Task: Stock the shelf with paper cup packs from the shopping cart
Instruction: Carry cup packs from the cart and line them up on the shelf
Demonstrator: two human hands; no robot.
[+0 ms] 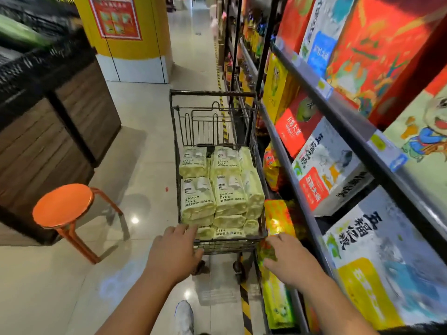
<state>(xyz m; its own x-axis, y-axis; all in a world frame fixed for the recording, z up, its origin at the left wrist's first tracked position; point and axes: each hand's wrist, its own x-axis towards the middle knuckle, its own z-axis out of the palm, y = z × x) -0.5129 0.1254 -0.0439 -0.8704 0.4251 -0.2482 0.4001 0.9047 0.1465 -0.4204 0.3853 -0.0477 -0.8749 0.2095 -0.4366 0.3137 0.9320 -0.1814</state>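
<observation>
The floor (145,146) is glossy beige tile that reflects the ceiling lights, with one strip of black-and-yellow hazard tape (244,301) running along the foot of the shelf (300,197) on the right side of the aisle. On the left stands a dark wooden-slat display stand (48,131) carrying black crates. Farther back is one yellow pillar (135,44) with a white base and one red poster (115,15), its print too blurred to read. One orange round-topped stool (63,204) stands on the tile between the stand and the shopping cart (212,94). There is one cart, dark wire, parked just beside the shelf. The paper cup packs (229,197) lie inside it: pale yellow-green wrapped bundles printed with Chinese text and the partly legible Latin words "SAVOR" and "LIFE". Six packs form the top layer in two rows of three. Further packs show beneath them at the near end, and the full total cannot be counted. The shelf holds slanted boxes: two white-and-blue boxes (326,165) with matching large Chinese lettering, and one red box (294,124) ending in "大米". Yellow and blue price tags (378,142) line the upper rail. The left hand (176,250) lies on the cart's near rim, fingers over the wire and thumb below; a closed grip cannot be confirmed. The right hand (290,257) is beside the cart's near right corner, fingers relaxed and spread, holding nothing. One white shoe (184,317) shows below.
</observation>
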